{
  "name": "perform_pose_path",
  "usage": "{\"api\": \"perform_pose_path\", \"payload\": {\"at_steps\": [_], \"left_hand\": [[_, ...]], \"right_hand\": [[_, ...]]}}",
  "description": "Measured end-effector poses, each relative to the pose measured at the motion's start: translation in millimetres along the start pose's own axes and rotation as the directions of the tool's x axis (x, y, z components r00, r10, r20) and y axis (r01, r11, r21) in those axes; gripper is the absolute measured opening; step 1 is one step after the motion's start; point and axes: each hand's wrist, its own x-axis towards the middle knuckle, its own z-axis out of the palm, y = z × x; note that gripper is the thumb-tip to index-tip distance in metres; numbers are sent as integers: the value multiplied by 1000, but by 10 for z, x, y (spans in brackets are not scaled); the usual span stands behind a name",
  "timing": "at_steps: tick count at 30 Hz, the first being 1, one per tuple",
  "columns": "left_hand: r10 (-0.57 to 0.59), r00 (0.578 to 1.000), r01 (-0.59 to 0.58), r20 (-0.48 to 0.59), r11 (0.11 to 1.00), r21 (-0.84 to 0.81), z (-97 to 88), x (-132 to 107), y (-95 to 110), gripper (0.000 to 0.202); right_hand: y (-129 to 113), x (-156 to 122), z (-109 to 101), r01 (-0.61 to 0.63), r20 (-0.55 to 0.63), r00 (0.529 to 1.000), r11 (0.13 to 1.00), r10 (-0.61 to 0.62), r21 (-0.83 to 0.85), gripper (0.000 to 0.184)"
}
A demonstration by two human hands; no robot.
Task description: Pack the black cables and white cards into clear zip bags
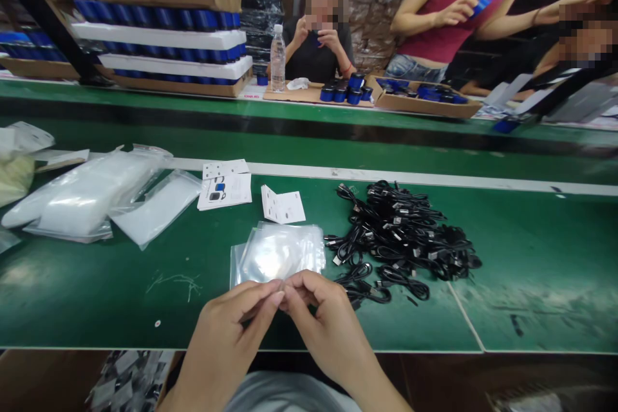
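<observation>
My left hand (226, 328) and my right hand (323, 318) meet low in the middle of the view. Their fingertips pinch the near edge of a clear resealable plastic bag (277, 254), which lies flat on the green work surface (96, 296). A pile of tangled black USB cables (400, 238) sits just right of the bag, close to my right hand. Beyond the bag are a printed instruction leaflet (224, 185) and a folded white card (283, 205).
Stacked, translucent plastic bags (82, 193) lie at the left. Past a white strip, a second green belt (309, 141) runs across. Beyond it, seated co-workers handle small blue items near cardboard trays (427, 100), a water bottle (277, 59) and stacked boxes.
</observation>
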Motion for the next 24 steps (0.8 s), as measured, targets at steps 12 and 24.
{"api": "perform_pose_path", "payload": {"at_steps": [12,24], "left_hand": [[-1,998,-9,69,989,146,-18,69,-22,22],[62,988,-75,142,993,91,42,75,8,26]], "right_hand": [[44,-13,47,75,-57,995,983,-85,-165,14],[0,-89,79,139,-12,988,929,-153,-342,28]]}}
